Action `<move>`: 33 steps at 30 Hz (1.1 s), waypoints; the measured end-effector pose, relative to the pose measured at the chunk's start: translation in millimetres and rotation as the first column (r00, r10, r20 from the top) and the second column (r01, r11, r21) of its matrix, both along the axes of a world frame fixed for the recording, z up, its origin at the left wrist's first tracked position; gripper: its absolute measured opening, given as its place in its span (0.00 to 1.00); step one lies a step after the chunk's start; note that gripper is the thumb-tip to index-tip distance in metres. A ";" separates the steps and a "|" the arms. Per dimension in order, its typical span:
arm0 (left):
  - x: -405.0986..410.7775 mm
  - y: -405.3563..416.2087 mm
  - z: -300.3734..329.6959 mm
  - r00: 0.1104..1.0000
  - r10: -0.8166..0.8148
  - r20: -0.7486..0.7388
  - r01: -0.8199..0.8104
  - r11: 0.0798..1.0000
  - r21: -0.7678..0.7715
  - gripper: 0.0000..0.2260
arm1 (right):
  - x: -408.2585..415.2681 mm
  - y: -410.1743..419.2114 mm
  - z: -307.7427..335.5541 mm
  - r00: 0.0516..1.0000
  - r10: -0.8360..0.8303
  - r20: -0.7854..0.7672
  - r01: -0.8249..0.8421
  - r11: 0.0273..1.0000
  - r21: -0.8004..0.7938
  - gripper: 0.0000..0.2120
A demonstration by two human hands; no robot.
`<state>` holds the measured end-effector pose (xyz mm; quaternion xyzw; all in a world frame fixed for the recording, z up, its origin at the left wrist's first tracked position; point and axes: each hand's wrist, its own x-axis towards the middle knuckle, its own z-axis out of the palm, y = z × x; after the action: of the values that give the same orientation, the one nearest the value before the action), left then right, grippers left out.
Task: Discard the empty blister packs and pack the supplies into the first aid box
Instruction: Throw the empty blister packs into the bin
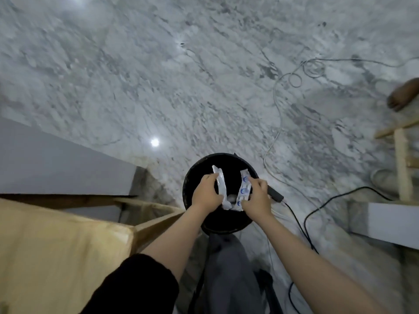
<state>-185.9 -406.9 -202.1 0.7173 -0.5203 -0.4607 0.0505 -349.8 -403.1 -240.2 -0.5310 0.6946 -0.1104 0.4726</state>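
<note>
— Left hand (205, 192) pinches a clear, crumpled blister strip (220, 184); the right hand (257, 197) grips a white one with blue print (243, 191). Both hang over the black bin (189, 177), at six o'clock on the marble floor (158, 75).

— How far along?

— Early, it seems: neither strip is dropped, and no first aid box is visible.

— The strips?

— Flat, apparently emptied.

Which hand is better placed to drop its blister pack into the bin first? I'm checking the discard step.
Either, nearly. The left hand holds its blister pack nearer the black bin's centre; the right hand holds its own nearer the rim, so left has a slight edge.
</note>
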 end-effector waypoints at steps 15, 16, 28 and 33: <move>5.2 20.1 -9.4 0.992 0.111 0.058 -0.115 0.991 0.067 0.32 | 11.5 4.4 -6.7 0.996 -0.069 0.065 0.064 0.995 0.074 0.31; 8.0 21.6 4.4 0.990 0.139 0.031 -0.139 0.990 0.024 0.31 | 19.7 4.5 7.2 0.994 -0.066 0.086 0.063 0.997 0.040 0.30; 129.1 140.9 213.1 0.863 0.484 -0.143 -0.480 0.698 -0.531 0.26 | 178.2 63.3 206.9 0.920 0.181 0.349 -0.050 0.934 -0.354 0.28; 196.8 236.2 248.9 0.659 0.734 -0.166 -0.650 0.446 -0.615 0.26 | 265.8 123.7 257.3 0.805 0.479 0.352 -0.271 0.823 -0.500 0.27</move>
<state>10.9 -170.8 46.9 0.8325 -0.3049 -0.1522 0.4369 -84.0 -279.3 17.1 -0.7085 0.3980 -0.2839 0.5089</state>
